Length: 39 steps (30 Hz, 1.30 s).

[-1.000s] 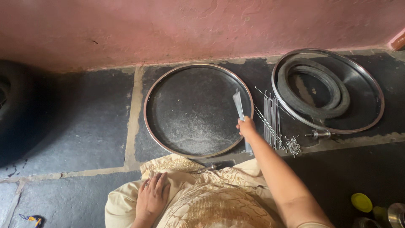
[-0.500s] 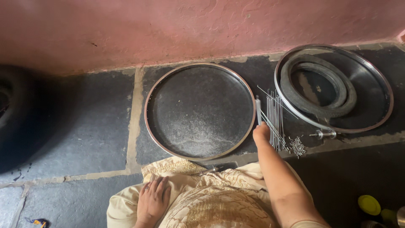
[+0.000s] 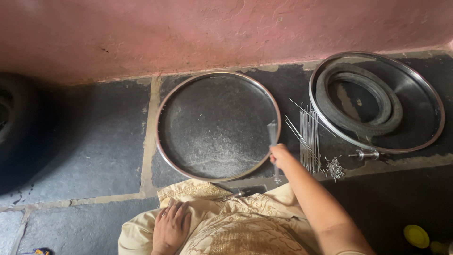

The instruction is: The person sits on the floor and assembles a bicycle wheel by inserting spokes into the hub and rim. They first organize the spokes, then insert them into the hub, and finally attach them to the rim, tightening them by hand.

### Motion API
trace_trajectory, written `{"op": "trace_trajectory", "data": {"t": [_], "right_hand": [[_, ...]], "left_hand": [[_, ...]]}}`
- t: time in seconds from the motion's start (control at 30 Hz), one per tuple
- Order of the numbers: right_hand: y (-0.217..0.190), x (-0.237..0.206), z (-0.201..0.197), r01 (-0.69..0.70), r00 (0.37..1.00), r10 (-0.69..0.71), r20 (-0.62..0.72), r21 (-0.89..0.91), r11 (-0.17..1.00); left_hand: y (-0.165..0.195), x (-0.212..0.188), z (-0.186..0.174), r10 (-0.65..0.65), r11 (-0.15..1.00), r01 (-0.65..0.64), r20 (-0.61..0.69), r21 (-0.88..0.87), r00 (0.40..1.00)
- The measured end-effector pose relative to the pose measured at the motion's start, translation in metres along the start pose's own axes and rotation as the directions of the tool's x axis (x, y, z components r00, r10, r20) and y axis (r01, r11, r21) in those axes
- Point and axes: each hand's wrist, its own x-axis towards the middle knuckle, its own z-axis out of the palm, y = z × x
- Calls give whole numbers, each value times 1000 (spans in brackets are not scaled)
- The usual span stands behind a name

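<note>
Since half a second ago the right hand [image 3: 280, 156] has drawn back from the loose spokes [image 3: 309, 137] toward the near rim [image 3: 163, 151] — its grip now closed on a small bundle of spokes [image 3: 272, 134], blurred, upright over the rim's right edge. The left hand [image 3: 171, 226] rests flat and open on the cloth-covered lap — holding nothing.

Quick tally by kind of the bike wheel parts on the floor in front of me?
Metal rims: 2
Rubber rim strip coil: 1
Spoke bundle: 1, too fine to count singly
Nipple pile: 1
Hub axle: 1
Spokes in right hand: 1 bunch
Total: 7
</note>
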Motion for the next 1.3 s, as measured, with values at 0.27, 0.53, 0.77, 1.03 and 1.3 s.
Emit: {"op": "trace_trajectory", "data": {"t": [0.27,0.53,0.77,1.03,1.3], "right_hand": [[33,-44,111,-84,978,115,172,-180,980],[47,-65,124,262,898,-86,432,-367,893],[6,-12,50,568,663,-742,-97,-581,583],[8,7,12,237,728,-606,-320,-713,660],[2,3,9,-26,766,-464,-446,-741,671]], "left_hand": [[0,1,3,0,1000,-1,-30,-9,1000],[3,0,-1,-1,1000,0,-32,-15,999],[6,2,-2,-9,1000,9,-9,-20,1000],[-2,-2,7,-13,1000,13,-2,-17,1000],[-10,-4,16,17,999,-19,-56,-28,998]]}}
